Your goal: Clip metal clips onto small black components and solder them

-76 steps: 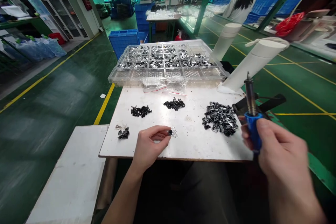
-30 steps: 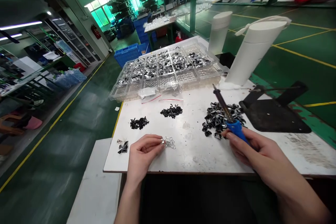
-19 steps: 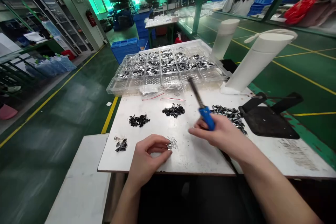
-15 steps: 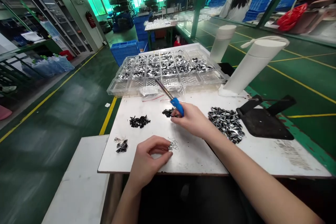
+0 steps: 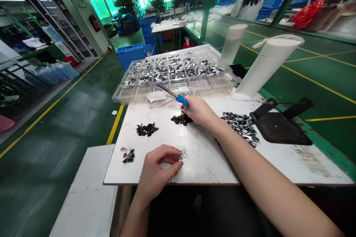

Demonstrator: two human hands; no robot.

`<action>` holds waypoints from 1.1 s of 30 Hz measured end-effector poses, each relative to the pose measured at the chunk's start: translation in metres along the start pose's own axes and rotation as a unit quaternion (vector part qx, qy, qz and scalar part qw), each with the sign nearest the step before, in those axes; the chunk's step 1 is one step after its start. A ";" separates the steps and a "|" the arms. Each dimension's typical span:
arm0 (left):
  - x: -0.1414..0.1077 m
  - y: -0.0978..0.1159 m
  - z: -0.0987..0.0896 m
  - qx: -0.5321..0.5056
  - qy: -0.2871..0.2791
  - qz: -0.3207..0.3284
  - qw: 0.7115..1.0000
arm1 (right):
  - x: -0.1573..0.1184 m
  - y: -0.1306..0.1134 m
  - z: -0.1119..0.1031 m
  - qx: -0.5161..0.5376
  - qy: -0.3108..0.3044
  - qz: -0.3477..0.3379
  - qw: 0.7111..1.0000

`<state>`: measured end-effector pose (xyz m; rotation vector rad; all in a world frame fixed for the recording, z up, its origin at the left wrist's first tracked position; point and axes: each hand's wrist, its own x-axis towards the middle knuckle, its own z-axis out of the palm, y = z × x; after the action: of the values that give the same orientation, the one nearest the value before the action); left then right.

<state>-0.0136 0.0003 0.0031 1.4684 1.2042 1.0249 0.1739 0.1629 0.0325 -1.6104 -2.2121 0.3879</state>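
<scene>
1. Two hands are in play: the left hand [image 5: 157, 168] at about 7 o'clock on the table [image 5: 205, 168], and the right hand [image 5: 198, 112] near 12 o'clock.
2. There is one soldering iron [image 5: 179, 100], with a ribbed blue handle and a slim metal shaft that points toward 10 o'clock, over the near edge of the tray.
3. Four piles of small black-and-silver parts lie on the scuffed white table. The largest pile [image 5: 240, 127] sits at 3 o'clock, two smaller ones [image 5: 147, 129] [image 5: 181, 119] at 10 and 12 o'clock, and the smallest [image 5: 128, 155] at 8 o'clock.
4. One clear plastic tray [image 5: 175, 94], divided into a grid of compartments, holds silvery pieces beyond the table's far edge.
5. Two white cylinders [image 5: 267, 66] [image 5: 233, 44] stand tilted past the tray, and one black metal stand [image 5: 280, 129] rests at 3 o'clock.
6. The right fingers [image 5: 187, 105] curl closed around the blue handle.
7. The left fingers [image 5: 169, 150] are curved almost shut, pinching a tiny silvery part [image 5: 180, 158] beside a loose tangle of fine wire [image 5: 183, 152].
</scene>
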 end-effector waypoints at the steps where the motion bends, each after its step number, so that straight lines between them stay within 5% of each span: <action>1: 0.000 0.000 0.000 0.002 0.000 0.002 1.000 | -0.001 0.002 0.002 -0.003 0.003 0.004 1.000; 33: -0.001 0.002 0.002 -0.013 0.034 -0.032 0.999 | -0.003 -0.003 0.014 -0.011 0.030 0.022 0.999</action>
<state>-0.0114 -0.0009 0.0042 1.3764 1.2745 1.0506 0.1657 0.1594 0.0205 -1.6635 -2.1472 0.3236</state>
